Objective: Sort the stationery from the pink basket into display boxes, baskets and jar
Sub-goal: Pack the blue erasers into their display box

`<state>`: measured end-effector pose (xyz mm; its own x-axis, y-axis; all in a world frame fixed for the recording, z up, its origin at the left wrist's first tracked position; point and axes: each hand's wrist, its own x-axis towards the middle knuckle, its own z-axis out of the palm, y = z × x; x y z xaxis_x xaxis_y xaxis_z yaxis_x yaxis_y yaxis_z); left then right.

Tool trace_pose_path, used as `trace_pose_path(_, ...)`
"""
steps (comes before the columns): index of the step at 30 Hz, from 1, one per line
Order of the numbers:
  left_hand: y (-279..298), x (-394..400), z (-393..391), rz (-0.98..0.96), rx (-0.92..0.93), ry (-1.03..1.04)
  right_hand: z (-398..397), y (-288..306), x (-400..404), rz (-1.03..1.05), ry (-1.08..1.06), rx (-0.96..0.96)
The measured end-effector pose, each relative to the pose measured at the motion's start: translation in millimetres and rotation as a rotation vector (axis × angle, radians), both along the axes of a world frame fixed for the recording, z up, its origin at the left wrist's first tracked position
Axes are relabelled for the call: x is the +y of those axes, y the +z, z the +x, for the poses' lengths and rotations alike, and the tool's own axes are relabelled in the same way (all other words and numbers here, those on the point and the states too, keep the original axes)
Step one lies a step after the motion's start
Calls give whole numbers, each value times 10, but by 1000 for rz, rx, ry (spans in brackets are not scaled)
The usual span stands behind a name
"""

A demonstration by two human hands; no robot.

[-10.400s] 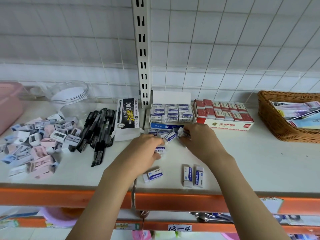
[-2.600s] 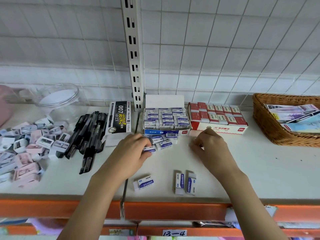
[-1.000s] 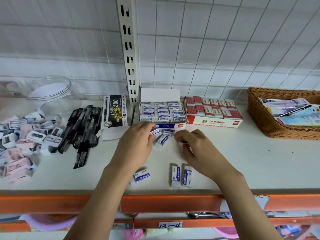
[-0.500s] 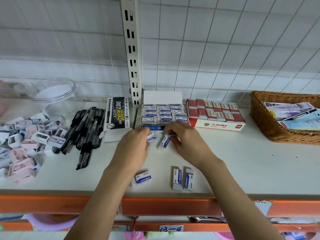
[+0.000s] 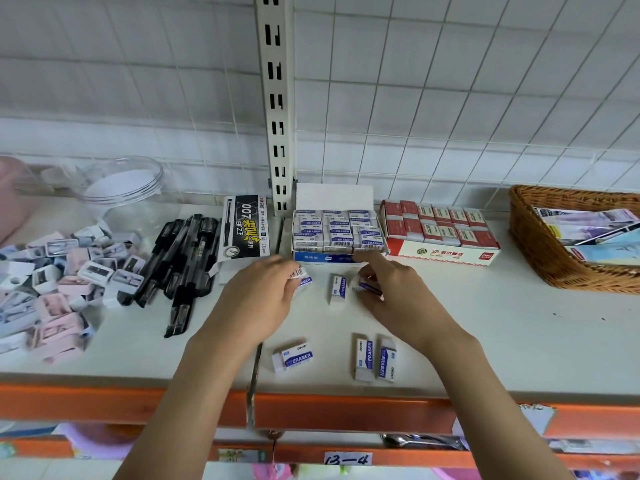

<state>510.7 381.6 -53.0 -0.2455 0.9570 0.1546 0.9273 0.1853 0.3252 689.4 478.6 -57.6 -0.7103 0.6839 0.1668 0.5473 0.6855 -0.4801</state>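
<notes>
My left hand (image 5: 259, 299) pinches a white and blue eraser (image 5: 302, 276) just in front of the blue eraser display box (image 5: 337, 233), which is packed with erasers. My right hand (image 5: 388, 292) holds another eraser (image 5: 367, 286) beside it. One loose eraser (image 5: 338, 287) lies between my hands. Three more lie near the shelf's front edge: one eraser (image 5: 294, 357) on the left and a pair of erasers (image 5: 375, 359) on the right.
A red eraser box (image 5: 443, 233) stands right of the blue one, a wicker basket (image 5: 540, 251) with cards far right. Left lie black pens (image 5: 180, 268), a black pen box (image 5: 245, 230), a heap of sharpeners (image 5: 55, 282), a clear jar (image 5: 121, 188) and the pink basket (image 5: 10, 199).
The pile of loose erasers in front of the blue box has shrunk. Both hands have each picked up an eraser from it, leaving one lying between them.
</notes>
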Motion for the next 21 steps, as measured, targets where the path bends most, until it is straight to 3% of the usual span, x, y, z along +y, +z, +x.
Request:
trace_pose_path(5,13,46,66,183,-18,131,-16,-6,-23,16,-84,-12)
trace_pose_path(12,-90,81,105,-26,149,8,-47,28,-53,89,-217,-137)
trace_pose_path(18,-26,-20,21,67,-28,-4,-79,59,-70,68,-218,-197)
trace_pose_path(21,-34,-14,35,14,-29,2,-77,62,-92,55,-218,-208)
